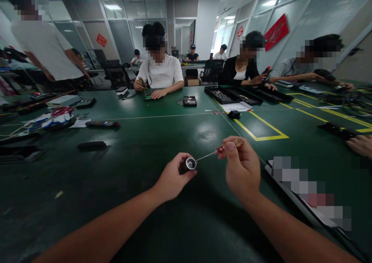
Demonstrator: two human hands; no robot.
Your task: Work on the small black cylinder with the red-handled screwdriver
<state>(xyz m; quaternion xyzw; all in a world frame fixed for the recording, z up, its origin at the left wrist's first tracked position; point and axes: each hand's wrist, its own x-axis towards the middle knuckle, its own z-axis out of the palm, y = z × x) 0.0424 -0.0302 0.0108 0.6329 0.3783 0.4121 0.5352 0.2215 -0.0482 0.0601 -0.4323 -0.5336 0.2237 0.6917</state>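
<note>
Between the fingers and thumb of my left hand is a small dark cylinder with a silver-rimmed round end. That end faces me, and a dark recess with small details shows inside the ring. My right hand is closed around the reddish, see-through handle of a screwdriver. Its thin metal shaft points left, and the tip reaches the right side of the cylinder's rim. I cannot tell whether the tip touches or sits in something there. Both hands are above the green table.
Right of my right arm lies a flat, pale-edged object, partly blurred out. Ahead are a small black block and black parts trays. Pens or tools and cables lie left. Co-workers sit across; another person's hand rests far right.
</note>
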